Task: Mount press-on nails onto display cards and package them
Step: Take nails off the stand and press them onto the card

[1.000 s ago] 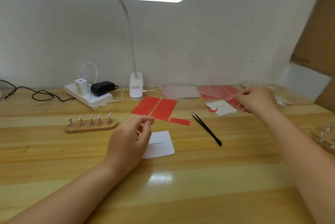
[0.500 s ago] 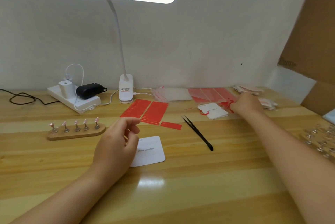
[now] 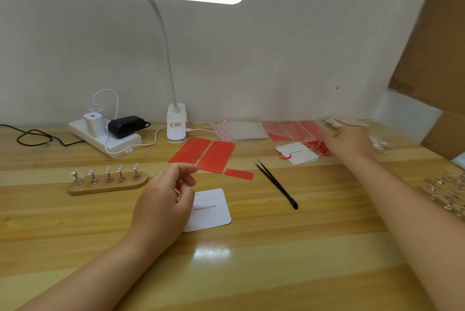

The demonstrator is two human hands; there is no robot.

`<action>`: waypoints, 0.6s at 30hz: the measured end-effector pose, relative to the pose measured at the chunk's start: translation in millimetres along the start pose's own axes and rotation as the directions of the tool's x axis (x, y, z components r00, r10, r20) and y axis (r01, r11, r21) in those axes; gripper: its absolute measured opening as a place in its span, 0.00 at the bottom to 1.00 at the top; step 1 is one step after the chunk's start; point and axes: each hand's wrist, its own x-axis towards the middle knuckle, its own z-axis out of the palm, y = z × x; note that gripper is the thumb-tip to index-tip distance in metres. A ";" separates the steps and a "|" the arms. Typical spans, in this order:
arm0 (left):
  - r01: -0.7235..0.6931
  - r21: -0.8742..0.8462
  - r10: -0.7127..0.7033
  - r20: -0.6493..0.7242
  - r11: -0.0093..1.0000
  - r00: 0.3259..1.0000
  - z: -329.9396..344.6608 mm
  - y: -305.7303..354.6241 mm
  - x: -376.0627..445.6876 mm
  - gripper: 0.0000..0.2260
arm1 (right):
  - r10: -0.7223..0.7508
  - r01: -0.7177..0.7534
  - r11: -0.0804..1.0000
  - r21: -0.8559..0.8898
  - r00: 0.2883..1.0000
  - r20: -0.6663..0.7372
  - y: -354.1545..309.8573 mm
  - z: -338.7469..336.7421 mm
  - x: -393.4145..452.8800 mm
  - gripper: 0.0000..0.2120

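Resting over the tabletop [image 3: 251,273] at centre frame, the left hand [image 3: 163,205] had its fingers [image 3: 185,169] loosely curled and holding nothing that could be made out, its palm edge covering the left side of a white card [image 3: 214,212] printed "Handmade Nail". Left of that hand sat a wooden stand [image 3: 108,185] with five pink nails [image 3: 108,169] upright on small pegs. Just above the card, red strips [image 3: 203,153] lay in two sheets, with one loose strip [image 3: 239,174] at their lower right corner. Black tweezers [image 3: 275,183] lay slanted to the right of the card, apart from it. At the right of the frame the right hand [image 3: 349,143] reached toward the back of the tabletop, its fingers spread low over a crumpled red-and-clear bag [image 3: 318,145]; motion blur made it impossible to tell whether they gripped it. Just left of that hand lay a second card [image 3: 298,153] with a red loop on its left edge. Behind it were flat clear bags [image 3: 241,129] and a red sheet [image 3: 293,129] near the wall. A lamp [image 3: 176,127] stood at the back centre, its lit bar across the upper left, and a power strip [image 3: 105,138] with two plugged adapters sat to its left. Small shiny metal pieces [image 3: 448,192] were scattered at the far right edge, too blurred to identify.
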 end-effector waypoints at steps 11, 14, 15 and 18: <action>0.044 -0.020 -0.044 -0.011 0.999 0.999 -4.8 1.7 1.4 0.19 | -0.364 0.279 0.888 0.367 0.912 0.188 -85.2 15.5 -98.6 0.11; 0.060 -0.028 -0.060 -0.009 0.998 0.998 -5.7 0.8 2.1 0.18 | -0.452 0.369 0.873 0.319 0.857 0.245 -94.7 29.3 -125.9 0.06; 0.061 -0.028 -0.061 -0.009 0.998 0.998 -6.2 0.8 2.2 0.18 | -0.473 0.391 0.860 0.328 0.851 0.227 -95.3 33.3 -131.9 0.05; 0.065 -0.025 -0.065 -0.006 0.998 0.998 -7.1 1.7 2.1 0.17 | -0.505 0.411 0.817 0.404 0.848 0.161 -92.2 43.4 -144.7 0.05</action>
